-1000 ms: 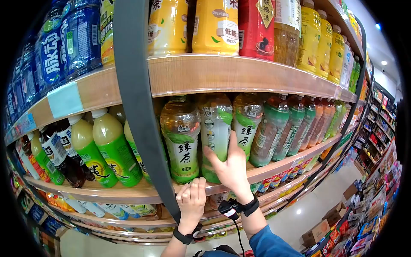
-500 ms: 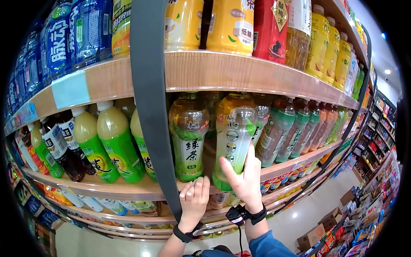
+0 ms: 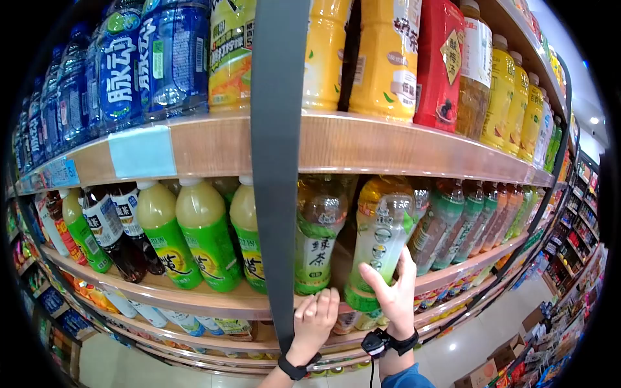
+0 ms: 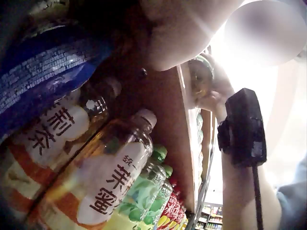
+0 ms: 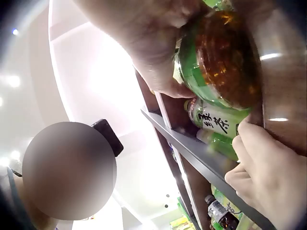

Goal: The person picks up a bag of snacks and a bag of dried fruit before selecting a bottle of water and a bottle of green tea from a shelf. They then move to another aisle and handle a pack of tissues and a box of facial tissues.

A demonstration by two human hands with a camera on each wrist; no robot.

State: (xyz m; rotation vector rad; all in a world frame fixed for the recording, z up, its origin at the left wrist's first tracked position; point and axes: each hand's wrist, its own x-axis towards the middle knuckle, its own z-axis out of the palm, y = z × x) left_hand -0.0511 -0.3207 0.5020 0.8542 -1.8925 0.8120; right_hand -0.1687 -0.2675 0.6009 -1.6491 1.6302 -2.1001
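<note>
Where a green tea bottle [image 3: 380, 242] leans at the front edge of the shelf [image 3: 453, 271], the right hand [image 3: 396, 294] grips it between parted thumb and fingers. The left hand [image 3: 315, 318] curls its fingers over that edge, between a second bottle [image 3: 317, 249] and a dark post [image 3: 278, 161].

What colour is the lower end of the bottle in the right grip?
The bottle's lower end is green, best seen in the head view.
</note>
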